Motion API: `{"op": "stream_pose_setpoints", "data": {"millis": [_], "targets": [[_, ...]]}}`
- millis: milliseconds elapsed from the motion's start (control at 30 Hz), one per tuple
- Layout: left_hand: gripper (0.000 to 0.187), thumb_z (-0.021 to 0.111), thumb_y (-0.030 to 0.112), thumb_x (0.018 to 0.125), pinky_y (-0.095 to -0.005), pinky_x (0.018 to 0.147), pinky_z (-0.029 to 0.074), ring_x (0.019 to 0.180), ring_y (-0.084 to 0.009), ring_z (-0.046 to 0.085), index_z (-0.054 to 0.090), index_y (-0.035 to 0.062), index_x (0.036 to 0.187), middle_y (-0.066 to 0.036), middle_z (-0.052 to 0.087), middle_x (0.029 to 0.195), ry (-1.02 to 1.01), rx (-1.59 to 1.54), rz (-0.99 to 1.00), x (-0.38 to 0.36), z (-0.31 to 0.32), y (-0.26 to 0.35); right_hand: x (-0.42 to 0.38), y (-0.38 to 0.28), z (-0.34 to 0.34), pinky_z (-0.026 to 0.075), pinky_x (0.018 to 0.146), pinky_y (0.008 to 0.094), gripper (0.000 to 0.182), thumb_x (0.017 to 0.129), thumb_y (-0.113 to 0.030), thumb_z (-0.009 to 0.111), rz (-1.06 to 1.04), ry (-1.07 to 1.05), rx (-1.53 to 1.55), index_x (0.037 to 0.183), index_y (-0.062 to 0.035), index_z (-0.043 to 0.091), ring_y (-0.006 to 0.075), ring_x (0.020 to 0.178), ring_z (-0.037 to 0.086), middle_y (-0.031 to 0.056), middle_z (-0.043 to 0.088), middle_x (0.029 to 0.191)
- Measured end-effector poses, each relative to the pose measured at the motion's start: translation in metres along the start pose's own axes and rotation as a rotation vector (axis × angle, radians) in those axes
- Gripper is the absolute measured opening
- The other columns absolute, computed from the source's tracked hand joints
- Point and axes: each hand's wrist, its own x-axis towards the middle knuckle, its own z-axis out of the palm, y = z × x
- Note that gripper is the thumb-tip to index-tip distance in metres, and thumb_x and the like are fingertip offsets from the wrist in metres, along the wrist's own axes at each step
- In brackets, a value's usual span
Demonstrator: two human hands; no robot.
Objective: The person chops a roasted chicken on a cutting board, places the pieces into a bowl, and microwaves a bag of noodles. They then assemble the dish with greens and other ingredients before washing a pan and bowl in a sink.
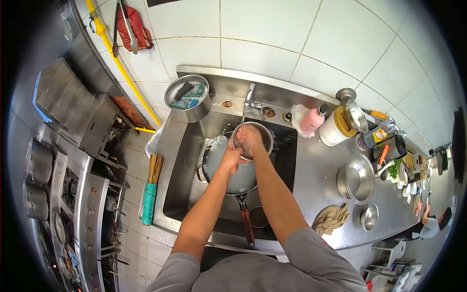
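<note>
Brushed steel sink (pixel 185 190) and tabletop (pixel 316 190), glossy metal bowl (pixel 265 134), wooden-handled pan (pixel 245 221), matt crumpled cloth (pixel 331 219).

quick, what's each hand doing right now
Left hand: closed on the rim of the small metal bowl.
Right hand: inside the small metal bowl under the tap; grip cannot be told.

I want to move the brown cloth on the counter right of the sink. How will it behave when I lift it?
The brown cloth lies crumpled in folds on the steel counter, so it will probably be floppy and sag when lifted. It looks thin, likely light. Being near the sink, it may be damp and cling slightly.
</note>
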Motion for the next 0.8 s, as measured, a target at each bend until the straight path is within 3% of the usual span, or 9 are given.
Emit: {"op": "stream_pose_setpoints", "data": {"millis": [133, 233, 267, 367, 400, 533, 633, 700, 800], "targets": [[0.071, 0.048, -0.005, 0.079, -0.0381, 0.055, 0.059, 0.083, -0.0187, 0.062, 0.038, 0.0218, 0.144, -0.006, 0.057, 0.111, -0.071, 0.070, -0.025, 0.004, -0.042, 0.021, -0.008, -0.014, 0.002, 0.049, 0.056, 0.0294, 0.020, 0.092, -0.021, 0.057, 0.376, -0.456, -0.501, 0.085, -0.0047, 0.065, 0.0159, 0.062, 0.063, 0.0063, 0.064, 0.067], [0.080, 0.049, -0.009, 0.074, -0.0321, 0.046, 0.053, 0.062, -0.0159, 0.056, 0.035, 0.0217, 0.147, -0.005, 0.056, 0.096, 0.018, -0.030, 0.009, 0.001, -0.026, 0.017, 0.004, -0.021, 0.018, 0.052, 0.062, 0.0444, 0.022, 0.089, -0.024, 0.058, -0.260, -0.223, -1.118, 0.093, -0.0042, 0.066, 0.0321, 0.066, 0.066, 0.0183, 0.069, 0.085], [0.080, 0.049, -0.009, 0.074, -0.0317, 0.047, 0.054, 0.060, -0.0165, 0.054, 0.038, 0.0207, 0.147, -0.005, 0.058, 0.094, 0.041, -0.015, -0.024, 0.003, -0.025, 0.020, -0.006, -0.014, 0.025, 0.051, 0.073, 0.0482, 0.024, 0.086, -0.026, 0.057, -0.438, -0.184, -1.070, 0.090, -0.0046, 0.067, 0.0383, 0.076, 0.066, 0.0236, 0.067, 0.089], [0.078, 0.048, -0.008, 0.075, -0.0328, 0.050, 0.056, 0.062, -0.0165, 0.056, 0.039, 0.0192, 0.148, -0.005, 0.059, 0.091, -0.005, 0.082, -0.002, 0.009, -0.057, 0.029, 0.001, 0.025, 0.012, 0.050, 0.078, 0.0456, 0.033, 0.089, -0.032, 0.055, -0.447, -0.602, -1.260, 0.091, -0.0015, 0.067, 0.0353, 0.081, 0.067, 0.0211, 0.071, 0.090], [0.076, 0.049, -0.006, 0.076, -0.0311, 0.046, 0.053, 0.060, -0.0144, 0.057, 0.040, 0.0172, 0.148, -0.006, 0.061, 0.091, 0.025, 0.099, 0.088, 0.018, -0.069, 0.021, -0.030, -0.015, 0.010, 0.048, 0.085, 0.0466, 0.026, 0.086, -0.027, 0.061, -0.190, -0.815, -1.548, 0.097, -0.0039, 0.068, 0.0342, 0.097, 0.063, 0.0178, 0.068, 0.106], [0.070, 0.048, -0.002, 0.080, -0.0298, 0.042, 0.048, 0.063, -0.0150, 0.058, 0.042, 0.0157, 0.147, -0.009, 0.063, 0.100, 0.056, 0.270, -0.015, 0.006, -0.055, 0.029, -0.032, -0.056, 0.000, 0.044, 0.093, 0.0470, 0.036, 0.077, -0.017, 0.071, -1.007, -0.458, -1.756, 0.112, -0.0128, 0.066, 0.0259, 0.115, 0.053, 0.0056, 0.057, 0.120], [0.065, 0.047, 0.002, 0.084, -0.0310, 0.044, 0.053, 0.075, -0.0184, 0.063, 0.042, 0.0163, 0.148, -0.011, 0.063, 0.110, -0.045, 0.490, -0.095, 0.004, -0.036, 0.036, -0.028, -0.057, 0.035, 0.043, 0.096, 0.0457, 0.043, 0.074, -0.016, 0.073, -1.121, -0.405, -1.665, 0.116, -0.0128, 0.065, 0.0256, 0.115, 0.053, 0.0048, 0.055, 0.123], [0.063, 0.047, 0.003, 0.086, -0.0298, 0.043, 0.051, 0.072, -0.0174, 0.062, 0.043, 0.0174, 0.147, -0.009, 0.064, 0.109, -0.100, 0.714, -0.057, -0.012, -0.015, 0.050, -0.017, -0.074, 0.029, 0.048, 0.090, 0.0459, 0.052, 0.073, -0.021, 0.078, -0.804, -0.500, -1.768, 0.122, -0.0112, 0.063, 0.0301, 0.108, 0.060, 0.0072, 0.063, 0.116], [0.069, 0.044, -0.003, 0.084, -0.0276, 0.042, 0.050, 0.075, -0.0161, 0.062, 0.040, 0.0193, 0.150, -0.009, 0.062, 0.121, 0.026, 0.388, 0.181, -0.003, -0.026, 0.033, 0.018, -0.074, -0.023, 0.055, 0.078, 0.0463, 0.060, 0.075, -0.019, 0.078, -0.283, -0.341, -1.376, 0.130, -0.0058, 0.056, 0.0310, 0.099, 0.068, 0.0119, 0.067, 0.114]]}}
